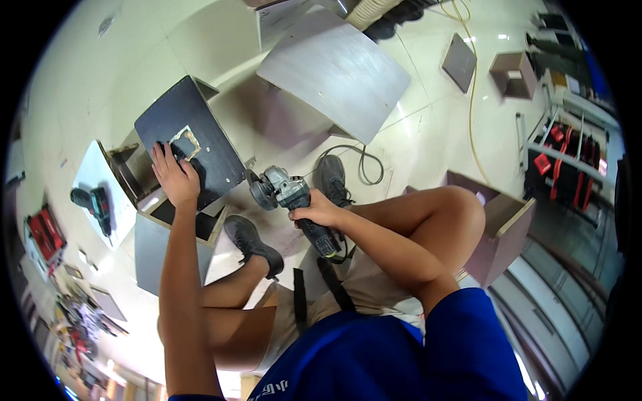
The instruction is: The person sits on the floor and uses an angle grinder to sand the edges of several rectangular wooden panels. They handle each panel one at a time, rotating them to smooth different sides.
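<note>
Right grip: the right hand [314,212] is wrapping its fingers fully around the dark, ribbed plastic body of a grey metal-headed angle grinder [289,200], closing tight on it.
Grinder shape: its round disc guard is pointing left and up toward the panel, and its black cord [361,167] is looping away over the floor behind it.
Left grip: the left hand [175,179] is lying flat and spread, palm down, closing on nothing, pressing on a matt black rectangular board [207,144].
Board surface: smooth and dark, with a small, roughly square cut-out [186,142] showing pale raw edges just beside the fingertips.
Thing relative to grip: the grinder's disc is hanging just off the board's lower right edge, near but apart from it, between the two hands.
Support: the board is sitting tilted on a grey box-shaped cabinet carcass [150,247] with an open dark recess.
Feet: two black lace-up shoes [254,244] are standing on the glossy pale tiled floor [428,134].
Farther out: a large grey brushed-looking panel [334,70] is lying ahead, and a green cordless drill [93,204] is resting on a white sheet [90,170] at the left.
</note>
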Demonstrator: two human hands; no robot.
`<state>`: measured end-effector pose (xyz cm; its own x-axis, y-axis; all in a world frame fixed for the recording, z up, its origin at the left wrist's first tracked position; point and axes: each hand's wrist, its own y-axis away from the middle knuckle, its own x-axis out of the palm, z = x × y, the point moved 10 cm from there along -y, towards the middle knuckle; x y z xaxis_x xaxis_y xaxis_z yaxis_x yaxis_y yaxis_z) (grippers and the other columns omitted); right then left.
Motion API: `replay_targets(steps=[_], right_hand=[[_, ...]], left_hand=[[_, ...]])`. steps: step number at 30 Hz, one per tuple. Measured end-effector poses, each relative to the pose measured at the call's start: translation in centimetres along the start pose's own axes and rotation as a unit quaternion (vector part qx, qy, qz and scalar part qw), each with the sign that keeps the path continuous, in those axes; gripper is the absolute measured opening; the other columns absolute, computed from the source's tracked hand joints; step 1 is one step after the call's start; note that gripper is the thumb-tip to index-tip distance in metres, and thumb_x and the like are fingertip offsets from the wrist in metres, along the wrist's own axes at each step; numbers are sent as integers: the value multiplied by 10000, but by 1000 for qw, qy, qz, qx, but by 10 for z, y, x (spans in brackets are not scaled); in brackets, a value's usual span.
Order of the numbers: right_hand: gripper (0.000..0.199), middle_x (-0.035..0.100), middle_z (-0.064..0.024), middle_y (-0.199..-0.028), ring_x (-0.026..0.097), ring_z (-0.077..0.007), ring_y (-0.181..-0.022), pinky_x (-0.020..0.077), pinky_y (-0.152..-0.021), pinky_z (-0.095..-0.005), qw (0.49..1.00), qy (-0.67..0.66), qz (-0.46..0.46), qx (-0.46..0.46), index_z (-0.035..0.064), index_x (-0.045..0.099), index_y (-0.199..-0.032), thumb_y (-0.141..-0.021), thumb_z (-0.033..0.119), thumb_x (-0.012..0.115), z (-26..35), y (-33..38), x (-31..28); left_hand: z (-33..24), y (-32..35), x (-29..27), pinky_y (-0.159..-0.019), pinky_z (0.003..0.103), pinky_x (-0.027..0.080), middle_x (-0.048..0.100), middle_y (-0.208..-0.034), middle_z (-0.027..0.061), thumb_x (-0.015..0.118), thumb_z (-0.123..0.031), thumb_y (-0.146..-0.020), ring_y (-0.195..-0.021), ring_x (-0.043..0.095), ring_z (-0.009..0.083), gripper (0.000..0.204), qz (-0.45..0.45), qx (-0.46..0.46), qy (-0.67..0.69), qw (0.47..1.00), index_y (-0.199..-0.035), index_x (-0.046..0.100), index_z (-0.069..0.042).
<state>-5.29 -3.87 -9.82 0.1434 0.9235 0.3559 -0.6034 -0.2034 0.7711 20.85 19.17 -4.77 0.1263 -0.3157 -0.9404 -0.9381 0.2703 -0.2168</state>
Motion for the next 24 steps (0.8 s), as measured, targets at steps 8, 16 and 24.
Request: replay_targets(steps=[8,16,24], right_hand=[[263,666,-66,-794,683,-164,-674,563,-640,-322,994,26,-37,-100,-13,647,-1003,-791,83,769,15,-8,-21],[310,661,-63,-820,685,-174,-676,571,-633,-334,997,-63,-2,-37,-14,617,-1042,-786,73,769,-13,-27,-17],[311,664,-69,-781,670,-174,-642,560,-605,-333,994,-65,35,-85,-11,622,-1045,-770,48,755,5,-35,1]], left_hand=[[-2,2,2,-1206,568,231,328,-1604,243,488,-174,-942,-1494,283,426,576,3,28,2,1000,-1483,424,14],[-3,1,2,-1216,557,221,334,-1593,263,473,-175,-957,-1486,288,446,565,11,35,-2,999,-1481,416,28],[-5,0,0,-1219,554,215,339,-1583,279,470,-172,-956,-1479,289,462,562,9,40,8,999,-1473,417,41]])
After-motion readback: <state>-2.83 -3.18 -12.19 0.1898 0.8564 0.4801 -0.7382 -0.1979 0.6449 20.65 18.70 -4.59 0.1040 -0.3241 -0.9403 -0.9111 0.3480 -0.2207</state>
